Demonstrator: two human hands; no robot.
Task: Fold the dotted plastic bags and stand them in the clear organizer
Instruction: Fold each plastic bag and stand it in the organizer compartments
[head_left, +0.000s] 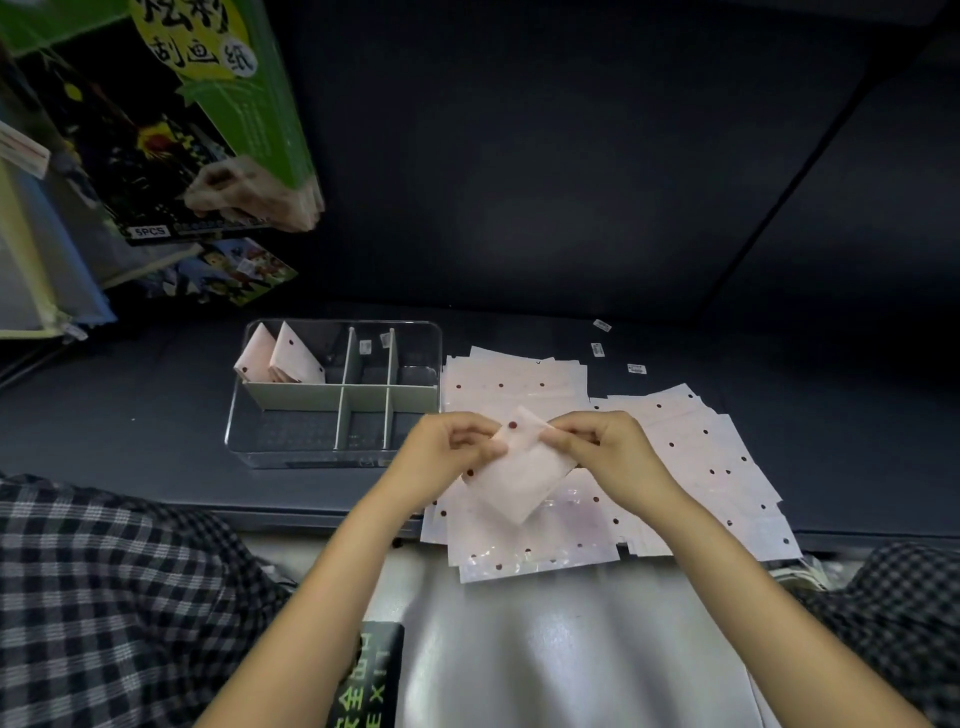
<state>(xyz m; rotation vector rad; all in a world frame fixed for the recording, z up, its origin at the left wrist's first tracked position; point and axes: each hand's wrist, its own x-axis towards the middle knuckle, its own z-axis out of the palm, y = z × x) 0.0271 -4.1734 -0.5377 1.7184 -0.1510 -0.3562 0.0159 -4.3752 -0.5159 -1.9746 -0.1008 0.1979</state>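
A pale pink dotted plastic bag (517, 475), partly folded, hangs in the air between both hands above the shelf's front edge. My left hand (447, 449) pinches its upper left side and my right hand (602, 447) pinches its upper right corner. A loose pile of flat dotted bags (691, 457) spreads over the dark shelf to the right and under my hands. The clear organizer (239, 415) with white dividers stands to the left of my hands. Two folded bags (291, 358) stand upright in its back left compartment.
Green and dark product packs (156, 119) hang at the upper left, with a colourful pack (228, 275) below them. Small white labels (597, 349) lie on the shelf behind the pile. Checked fabric (104, 582) covers the lower left and right corners. A floor sign (363, 675) shows below.
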